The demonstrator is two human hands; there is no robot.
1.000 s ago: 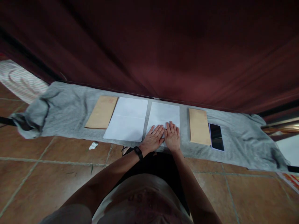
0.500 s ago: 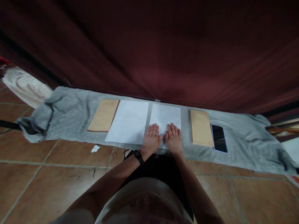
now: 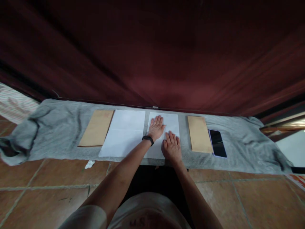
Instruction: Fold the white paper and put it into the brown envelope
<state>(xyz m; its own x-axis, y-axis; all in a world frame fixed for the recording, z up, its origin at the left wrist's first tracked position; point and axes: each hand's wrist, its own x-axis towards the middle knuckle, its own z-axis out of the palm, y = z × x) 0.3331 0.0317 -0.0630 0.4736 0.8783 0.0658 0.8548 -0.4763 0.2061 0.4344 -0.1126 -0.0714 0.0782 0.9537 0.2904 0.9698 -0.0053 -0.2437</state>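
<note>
A white sheet of paper [image 3: 171, 121] lies in front of me on a grey cloth. My left hand [image 3: 156, 128], with a dark band on its wrist, rests flat on the upper left part of this sheet, fingers stretched out. Lower and to the right, my right hand [image 3: 172, 147] lies flat near the sheet's right edge, its fingers spread. Neither hand grips anything. Just left of the sheet is a stack or spread of white paper [image 3: 125, 133] with a faint crease across it; how many sheets it has I cannot tell.
The grey cloth [image 3: 59, 127] covers a long narrow surface. A brown envelope [image 3: 96, 127] lies at the left; more brown envelopes [image 3: 199, 133] lie at the right, beside a phone [image 3: 217, 143]. A dark red curtain [image 3: 152, 63] hangs behind. A white scrap [image 3: 90, 164] is on the tiled floor.
My left hand has slid away from me up the sheet, while my right hand stays near its lower right. The camera view has shifted slightly.
</note>
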